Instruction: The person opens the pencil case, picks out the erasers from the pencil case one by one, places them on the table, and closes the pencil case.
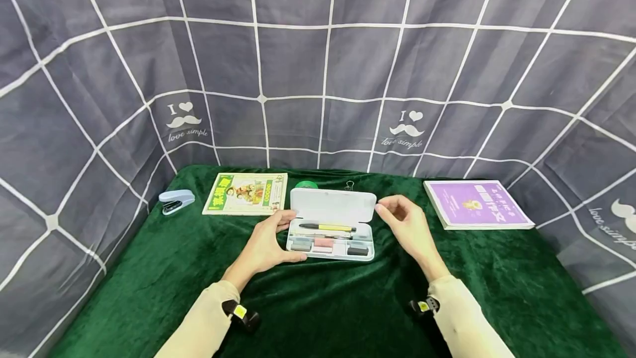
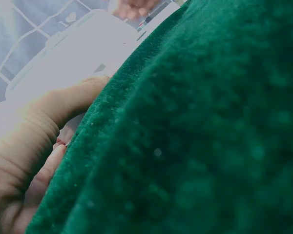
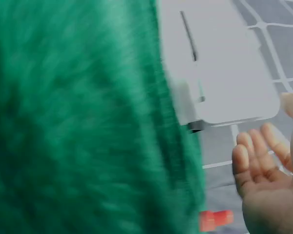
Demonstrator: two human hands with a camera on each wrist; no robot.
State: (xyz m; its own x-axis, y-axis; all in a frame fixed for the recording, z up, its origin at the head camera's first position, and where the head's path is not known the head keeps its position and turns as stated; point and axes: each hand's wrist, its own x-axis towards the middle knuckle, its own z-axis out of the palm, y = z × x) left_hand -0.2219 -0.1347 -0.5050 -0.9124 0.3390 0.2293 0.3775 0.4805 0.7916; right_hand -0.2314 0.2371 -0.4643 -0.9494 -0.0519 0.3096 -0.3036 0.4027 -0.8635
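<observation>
A white pencil case (image 1: 330,254) lies on the green cloth with its lid (image 1: 333,206) raised. Inside are a yellow-and-black pen (image 1: 328,227), a slim pen below it, a pink eraser (image 1: 324,242), a grey block (image 1: 300,247) and a black block (image 1: 358,251). My left hand (image 1: 265,245) grips the case's left end, thumb along the front edge and fingers toward the back. My right hand (image 1: 404,225) is at the lid's right edge, its fingertips right beside it. In the right wrist view, the thumb is near the lid's corner and the other fingers are loosely bent below it.
A light-blue stapler (image 1: 176,200) and a yellow-green picture book (image 1: 245,193) lie to the left. A purple book (image 1: 479,204) is at the right. Behind the lid, a green round object (image 1: 306,184) partly shows, beside a binder clip (image 1: 350,185). A grey checked curtain (image 1: 318,70) encloses the table.
</observation>
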